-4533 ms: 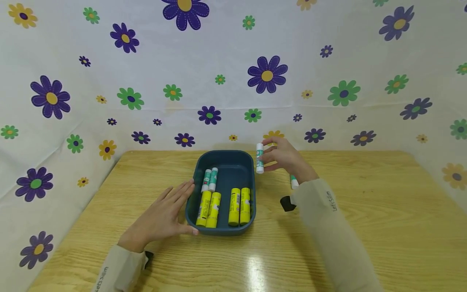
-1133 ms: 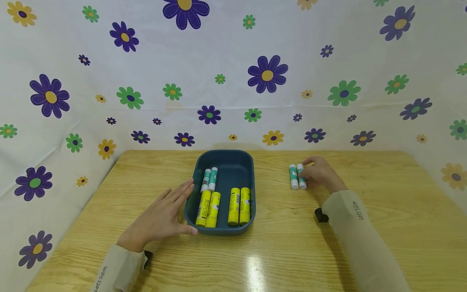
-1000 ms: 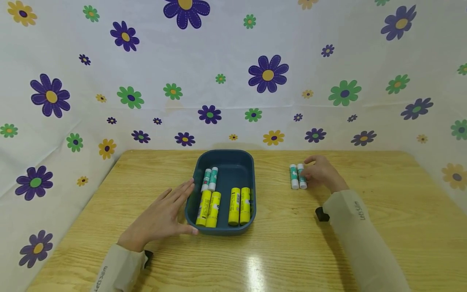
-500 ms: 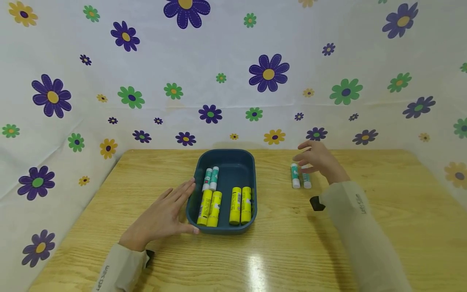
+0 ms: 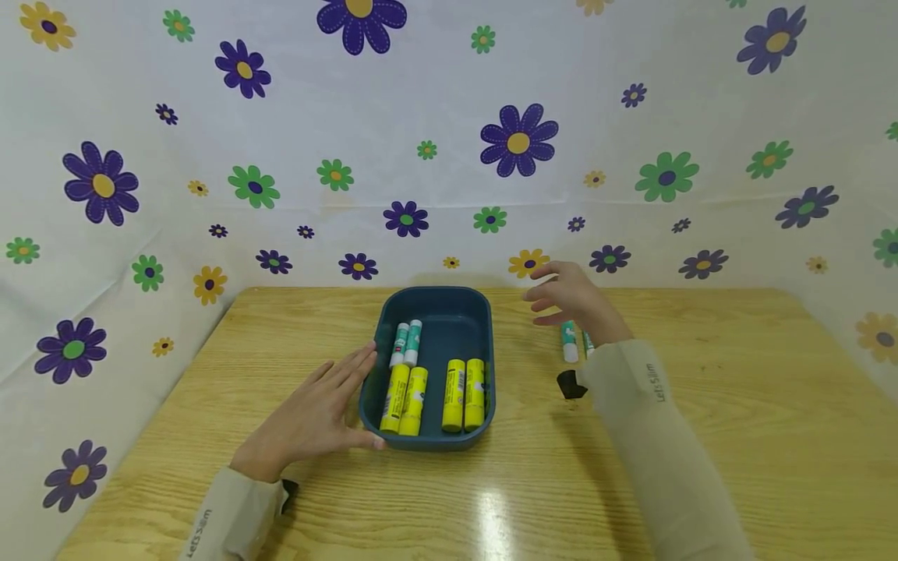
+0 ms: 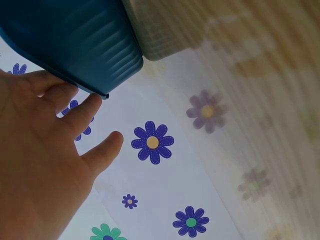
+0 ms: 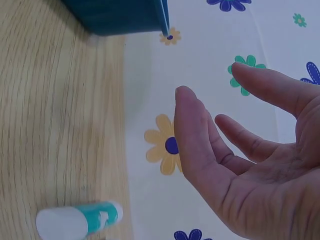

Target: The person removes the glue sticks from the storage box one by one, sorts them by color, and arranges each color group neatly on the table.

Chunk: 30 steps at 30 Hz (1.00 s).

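Note:
A dark blue tray (image 5: 435,442) stands on the table, and my left hand (image 5: 309,417) touches its left side with fingers spread and straight. Inside, two white-and-teal glue sticks (image 5: 413,343) lie at the left. Two yellow glue sticks (image 5: 395,399) lie in front of them, and another yellow pair (image 5: 454,396) lies at the right. My right hand (image 5: 571,300) is in the air right of the tray, its fingers loosely bent and holding nothing. Below it, a white-and-teal glue stick (image 5: 569,343) lies on the table beside a second one (image 5: 588,343), partly hidden by the right wrist and sleeve.
The wooden table (image 5: 533,483) reaches back to a white cloth (image 5: 449,93) with printed flowers. In the right wrist view, the tray's corner (image 7: 125,20) shows at the top and one glue stick (image 7: 75,220) at the bottom.
Earlier my right hand held a white-and-teal glue stick near the tray, then set it on the table beside another. It has let go, risen and moved left towards the tray. My left hand stays put.

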Available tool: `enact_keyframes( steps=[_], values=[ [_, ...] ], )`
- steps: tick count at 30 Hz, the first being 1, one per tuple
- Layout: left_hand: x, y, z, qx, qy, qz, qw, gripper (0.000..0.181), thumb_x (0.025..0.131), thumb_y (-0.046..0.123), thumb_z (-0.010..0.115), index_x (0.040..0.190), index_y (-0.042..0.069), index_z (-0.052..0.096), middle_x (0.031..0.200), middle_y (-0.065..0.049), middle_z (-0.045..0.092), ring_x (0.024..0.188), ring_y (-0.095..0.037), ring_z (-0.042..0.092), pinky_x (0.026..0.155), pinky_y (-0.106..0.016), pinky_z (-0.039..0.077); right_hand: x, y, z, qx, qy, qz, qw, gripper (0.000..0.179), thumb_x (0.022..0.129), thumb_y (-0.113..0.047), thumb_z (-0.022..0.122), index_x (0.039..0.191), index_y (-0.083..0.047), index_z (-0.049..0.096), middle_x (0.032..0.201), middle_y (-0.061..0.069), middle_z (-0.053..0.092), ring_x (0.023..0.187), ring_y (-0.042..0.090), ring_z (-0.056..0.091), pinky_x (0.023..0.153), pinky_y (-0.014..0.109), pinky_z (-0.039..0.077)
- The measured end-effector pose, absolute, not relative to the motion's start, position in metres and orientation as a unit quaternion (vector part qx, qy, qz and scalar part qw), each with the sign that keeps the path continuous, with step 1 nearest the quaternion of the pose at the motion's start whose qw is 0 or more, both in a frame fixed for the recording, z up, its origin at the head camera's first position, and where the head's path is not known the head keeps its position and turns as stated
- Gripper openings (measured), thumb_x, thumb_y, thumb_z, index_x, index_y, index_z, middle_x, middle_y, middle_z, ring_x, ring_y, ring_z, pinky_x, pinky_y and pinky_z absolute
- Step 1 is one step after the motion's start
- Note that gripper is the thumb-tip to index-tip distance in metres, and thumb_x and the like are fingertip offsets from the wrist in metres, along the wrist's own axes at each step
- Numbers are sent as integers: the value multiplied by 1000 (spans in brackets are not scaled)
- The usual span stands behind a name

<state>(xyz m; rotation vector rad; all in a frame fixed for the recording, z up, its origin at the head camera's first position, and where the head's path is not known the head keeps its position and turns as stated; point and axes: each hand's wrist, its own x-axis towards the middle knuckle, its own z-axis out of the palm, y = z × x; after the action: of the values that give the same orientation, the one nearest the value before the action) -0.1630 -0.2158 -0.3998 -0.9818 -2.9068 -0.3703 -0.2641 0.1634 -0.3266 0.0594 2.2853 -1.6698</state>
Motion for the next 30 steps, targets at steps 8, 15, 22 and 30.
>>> enact_keyframes(
  steps=[8,15,22,30],
  values=[
    [-164,-216,-400,-318,-940,-117,29,124,78,89,49,157,-4,29,165,-18,24,148,-38,31,113,-65,30,-268,140,-324,12,780,-605,159,56,99,-7,63,148,6,38,137,26,48,122,46,54,95,50,54],
    [-163,-215,-400,-319,-940,-119,30,124,78,88,50,157,-5,29,165,-19,25,147,-38,31,112,-66,30,-270,110,-318,7,763,-627,156,49,97,-7,65,141,3,45,126,23,56,106,38,62,85,45,59],
    [-164,-215,-401,-319,-939,-121,31,124,78,89,49,157,-4,29,165,-19,25,147,-39,32,112,-66,30,-273,83,-318,12,744,-645,174,45,96,-6,67,137,2,49,127,21,58,112,42,61,84,44,60],
    [-164,-215,-400,-319,-940,-120,30,124,78,89,49,157,-4,29,165,-19,25,147,-39,32,112,-66,30,-274,59,-329,25,735,-650,192,46,97,-5,67,138,4,48,127,21,60,114,42,60,84,44,60]
  ],
)
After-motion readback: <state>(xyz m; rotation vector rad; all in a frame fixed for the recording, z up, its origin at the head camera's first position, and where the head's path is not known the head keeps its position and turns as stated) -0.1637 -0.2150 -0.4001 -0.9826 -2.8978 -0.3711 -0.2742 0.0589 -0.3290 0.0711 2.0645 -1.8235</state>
